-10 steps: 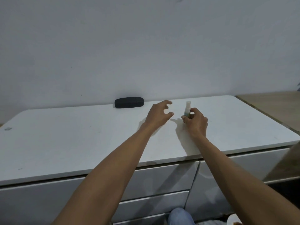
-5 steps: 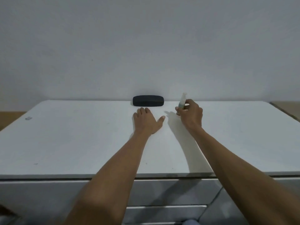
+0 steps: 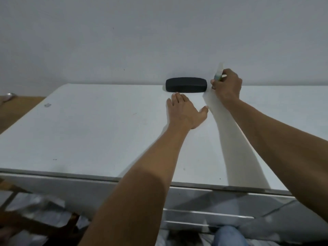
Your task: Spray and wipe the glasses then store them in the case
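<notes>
**Case just beyond the flat left hand**

The left hand [image 3: 184,112] lay flat, fingers spread, gripping nothing. The closed, dark oblong glasses case [image 3: 186,85] sat just past its fingertips, long axis crosswise. Right of the case, the right hand [image 3: 228,85] pinched a small translucent spray bottle [image 3: 218,73]. Glasses unseen.

White cabinet top [image 3: 106,132]: black case [image 3: 186,85] at back, left hand [image 3: 184,112] flat.

One case [image 3: 186,85], one spray bottle [image 3: 218,73] — two hands: left hand [image 3: 184,112], right hand [image 3: 228,85].
</notes>
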Action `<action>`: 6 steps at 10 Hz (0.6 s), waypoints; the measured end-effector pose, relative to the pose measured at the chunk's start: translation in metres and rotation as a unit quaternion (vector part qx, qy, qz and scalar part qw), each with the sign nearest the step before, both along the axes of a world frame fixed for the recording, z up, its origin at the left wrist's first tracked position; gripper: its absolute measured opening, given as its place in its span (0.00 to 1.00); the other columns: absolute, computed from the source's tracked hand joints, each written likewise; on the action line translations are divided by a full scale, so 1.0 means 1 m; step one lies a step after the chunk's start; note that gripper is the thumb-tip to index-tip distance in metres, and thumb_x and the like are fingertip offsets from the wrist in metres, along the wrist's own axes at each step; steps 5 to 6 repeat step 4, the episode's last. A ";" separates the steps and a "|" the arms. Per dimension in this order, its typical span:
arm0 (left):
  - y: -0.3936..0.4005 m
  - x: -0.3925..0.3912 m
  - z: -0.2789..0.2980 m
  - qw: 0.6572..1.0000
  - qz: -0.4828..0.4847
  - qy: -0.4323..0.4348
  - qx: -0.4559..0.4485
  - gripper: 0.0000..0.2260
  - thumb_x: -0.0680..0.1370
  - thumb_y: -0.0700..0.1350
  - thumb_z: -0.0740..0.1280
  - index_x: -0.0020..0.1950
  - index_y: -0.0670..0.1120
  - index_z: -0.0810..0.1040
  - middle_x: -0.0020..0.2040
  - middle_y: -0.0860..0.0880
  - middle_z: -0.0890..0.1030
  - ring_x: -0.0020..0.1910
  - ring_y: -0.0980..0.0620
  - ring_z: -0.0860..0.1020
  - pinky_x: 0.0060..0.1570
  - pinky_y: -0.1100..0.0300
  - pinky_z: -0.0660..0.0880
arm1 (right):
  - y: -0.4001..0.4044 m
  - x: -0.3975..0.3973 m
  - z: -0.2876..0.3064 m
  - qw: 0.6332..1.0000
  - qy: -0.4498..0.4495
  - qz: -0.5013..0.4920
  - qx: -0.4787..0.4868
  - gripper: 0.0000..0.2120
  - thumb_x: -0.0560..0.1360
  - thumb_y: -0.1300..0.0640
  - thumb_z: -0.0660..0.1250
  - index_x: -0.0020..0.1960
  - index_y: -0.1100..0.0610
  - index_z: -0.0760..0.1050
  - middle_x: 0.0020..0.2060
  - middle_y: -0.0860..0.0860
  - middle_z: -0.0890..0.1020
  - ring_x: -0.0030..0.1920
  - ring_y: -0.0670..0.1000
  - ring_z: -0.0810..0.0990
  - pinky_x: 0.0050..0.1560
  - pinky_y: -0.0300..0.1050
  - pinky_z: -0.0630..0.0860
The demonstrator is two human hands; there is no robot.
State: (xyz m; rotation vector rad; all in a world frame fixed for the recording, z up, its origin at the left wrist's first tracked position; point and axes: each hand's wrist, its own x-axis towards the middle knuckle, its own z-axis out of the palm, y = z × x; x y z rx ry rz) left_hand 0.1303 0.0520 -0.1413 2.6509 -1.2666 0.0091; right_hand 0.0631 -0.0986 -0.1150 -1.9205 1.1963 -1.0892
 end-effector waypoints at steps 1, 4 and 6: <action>0.000 -0.001 0.001 1.000 0.002 -0.001 -0.007 0.46 0.77 0.70 0.51 0.80 0.35 0.52 0.82 0.37 0.54 0.81 0.41 0.50 0.79 0.44 0.49 | -0.002 0.006 -0.001 1.000 0.003 0.012 0.003 0.14 0.76 0.56 0.73 0.61 0.57 0.79 0.54 0.55 0.85 0.53 0.55 0.82 0.54 0.45 0.77; -0.002 -0.002 0.002 1.000 0.010 -0.010 -0.006 0.46 0.77 0.70 0.51 0.80 0.36 0.52 0.82 0.38 0.54 0.81 0.41 0.51 0.79 0.44 0.49 | -0.005 0.007 0.007 0.997 0.014 0.013 0.070 0.28 0.73 0.55 0.77 0.70 0.59 0.75 0.61 0.56 0.82 0.60 0.55 0.82 0.60 0.45 0.77; -0.002 -0.002 0.002 1.000 0.010 -0.010 -0.006 0.46 0.77 0.70 0.51 0.80 0.36 0.52 0.82 0.38 0.54 0.81 0.41 0.51 0.79 0.44 0.49 | -0.005 0.007 0.007 0.997 0.014 0.013 0.070 0.28 0.73 0.55 0.77 0.70 0.59 0.75 0.61 0.56 0.82 0.60 0.55 0.82 0.60 0.45 0.77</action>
